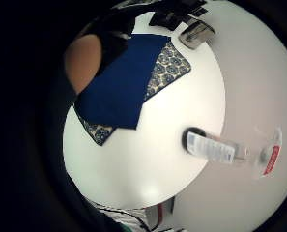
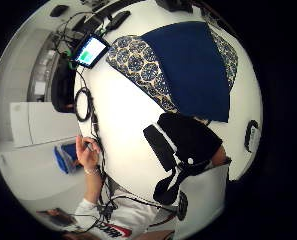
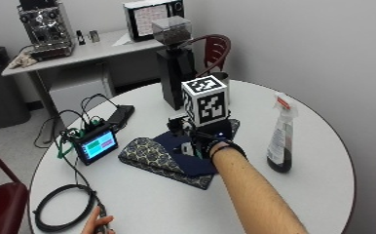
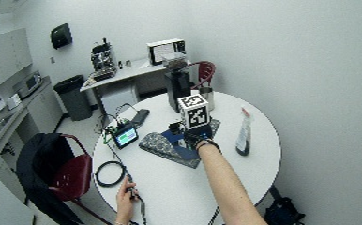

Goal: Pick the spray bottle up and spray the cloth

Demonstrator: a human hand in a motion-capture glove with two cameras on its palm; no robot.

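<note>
Spray bottle [image 3: 281,137] apart from hand [image 3: 204,144]

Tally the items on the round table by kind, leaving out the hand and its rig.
Spray bottle: 1
Cloths (blue cloth, patterned cloth): 2
Small screen: 1
Coiled cable: 1
Coffee grinder: 1
Metal cup: 1
Total: 7
</note>
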